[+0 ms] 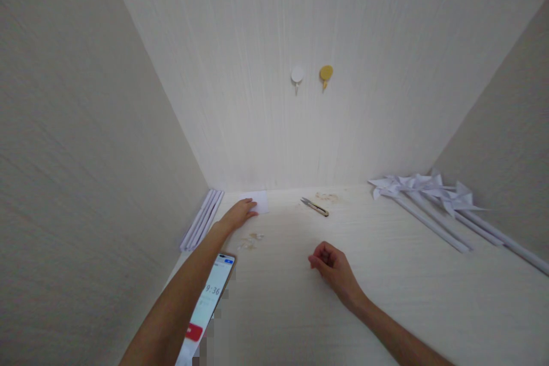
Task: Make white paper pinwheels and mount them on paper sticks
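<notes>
My left hand (241,213) reaches to the back of the table and rests its fingers on a white square of paper (261,202), partly covering it. Those fingers are stretched out, thumb apart. Nearer the middle, my right hand (330,266) is held over the table with its fingers curled and thumb pressed against them; nothing shows in it. Beyond it lies a pair of thread snips (315,206), points to the left. Small pale and brownish bits (251,241) are scattered just right of my left wrist, and more bits (328,198) lie behind the snips.
Rolled white paper sticks (202,220) lie along the left wall. Several white paper pinwheels (422,186) on paper sticks are piled at the right. A phone (212,291) showing a timer lies partly under my left forearm. Two hooks, white (297,75) and yellow (326,73), are on the back wall.
</notes>
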`<act>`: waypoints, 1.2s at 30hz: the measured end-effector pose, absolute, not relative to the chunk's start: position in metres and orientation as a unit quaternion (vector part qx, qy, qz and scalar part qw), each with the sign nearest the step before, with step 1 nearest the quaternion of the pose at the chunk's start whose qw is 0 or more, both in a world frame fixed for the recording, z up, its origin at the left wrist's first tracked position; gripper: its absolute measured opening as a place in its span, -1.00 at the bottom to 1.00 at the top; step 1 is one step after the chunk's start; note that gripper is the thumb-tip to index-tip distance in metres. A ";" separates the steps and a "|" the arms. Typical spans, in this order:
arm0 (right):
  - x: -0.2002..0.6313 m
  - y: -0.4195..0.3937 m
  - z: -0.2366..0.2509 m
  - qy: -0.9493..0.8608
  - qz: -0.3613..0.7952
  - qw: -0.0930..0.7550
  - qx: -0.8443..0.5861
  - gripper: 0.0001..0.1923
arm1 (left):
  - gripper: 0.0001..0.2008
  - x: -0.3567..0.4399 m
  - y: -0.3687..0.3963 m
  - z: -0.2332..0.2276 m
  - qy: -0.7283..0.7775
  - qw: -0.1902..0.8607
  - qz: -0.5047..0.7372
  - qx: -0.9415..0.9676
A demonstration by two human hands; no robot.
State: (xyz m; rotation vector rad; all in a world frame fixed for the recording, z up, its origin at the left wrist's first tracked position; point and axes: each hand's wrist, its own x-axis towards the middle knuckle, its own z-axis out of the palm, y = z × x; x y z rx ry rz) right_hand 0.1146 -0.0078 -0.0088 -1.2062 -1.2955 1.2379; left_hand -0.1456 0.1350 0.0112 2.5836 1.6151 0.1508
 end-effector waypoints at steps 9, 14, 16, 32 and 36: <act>0.115 -0.007 -0.011 -0.532 0.511 0.466 -0.488 -0.74 | -0.64 -0.142 0.132 0.019 0.512 0.033 0.036 0.858; 0.115 -0.006 -0.011 -0.528 0.524 0.460 -0.484 -0.74 | -0.68 -0.136 0.127 0.021 0.527 0.015 0.030 0.849; 0.115 -0.006 -0.012 -0.530 0.523 0.460 -0.483 -0.75 | -0.71 -0.134 0.126 0.020 0.541 0.004 0.027 0.840; 0.114 -0.006 -0.011 -0.530 0.527 0.452 -0.487 -0.78 | -0.68 -0.123 0.116 0.020 0.621 -0.071 0.036 0.779; 0.114 -0.007 -0.010 -0.535 0.524 0.449 -0.487 -0.80 | -0.68 -0.123 0.117 0.022 0.629 -0.081 0.045 0.772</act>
